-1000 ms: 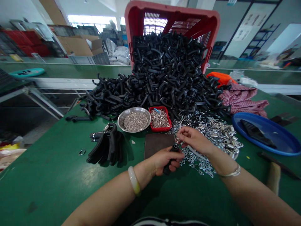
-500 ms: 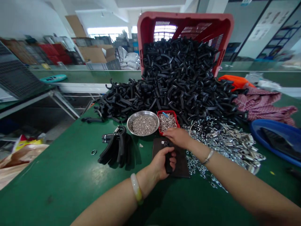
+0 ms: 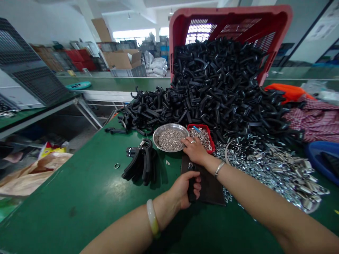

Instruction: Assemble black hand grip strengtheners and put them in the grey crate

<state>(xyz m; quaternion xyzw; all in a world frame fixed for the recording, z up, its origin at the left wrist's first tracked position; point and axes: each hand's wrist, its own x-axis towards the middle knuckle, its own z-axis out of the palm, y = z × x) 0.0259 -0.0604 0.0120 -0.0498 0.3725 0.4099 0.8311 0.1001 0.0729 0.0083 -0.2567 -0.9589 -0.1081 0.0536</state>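
The left hand [image 3: 182,188] closes around a black handle [image 3: 192,188], its fingers curled over the near side and pressed together, with a small metal fitting [image 3: 190,165] showing at the handle's upper end. The handle stands nearly upright, its lower part just over a dark mat [image 3: 208,187] on the green bench [image 3: 66,201]. The right hand [image 3: 195,150] lies palm down just above the mat, its fingers [image 3: 186,141] lightly spread and reaching toward the gap between a steel bowl [image 3: 170,137] and a red tray [image 3: 205,132]. The fingertips sit at the bowl's rim, but whether they pinch a small part is too small to tell. The bowl holds tiny silver rings, and the tray holds a tangle of metal pieces. To the right of the mat spreads a heap of silver metal parts [image 3: 272,173], and behind everything a mass of black handles [image 3: 212,95] spills from a tipped red crate [image 3: 227,28]. Left of the hands lies a stack of assembled hand grippers [image 3: 140,162], with a loose ring [image 3: 117,165] beside it. A bangle [image 3: 152,218] circles the left wrist and a thin bracelet [image 3: 219,168] the right. A checked cloth [image 3: 315,120] and a blue tray [image 3: 320,158] sit at the far right.
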